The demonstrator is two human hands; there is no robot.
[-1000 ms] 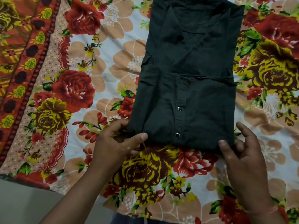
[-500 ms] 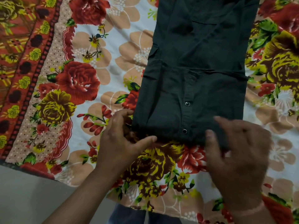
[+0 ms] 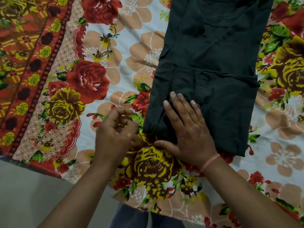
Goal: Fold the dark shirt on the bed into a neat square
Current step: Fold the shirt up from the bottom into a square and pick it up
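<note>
The dark shirt (image 3: 213, 79) runs off the top edge, so its upper part is out of view. Your left hand (image 3: 115, 134) is blurred beside the shirt's near corner, and whether its curled fingers pinch anything cannot be told. Your right hand (image 3: 187, 129) covers that corner's cloth and half hides a button (image 3: 197, 105).

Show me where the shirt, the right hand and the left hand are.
shirt (image 3: 222, 60): head view, on the flat middle of the fabric.
right hand (image 3: 189, 129): head view, on the back of the hand.
left hand (image 3: 115, 137): head view, on the back of the hand.
</note>
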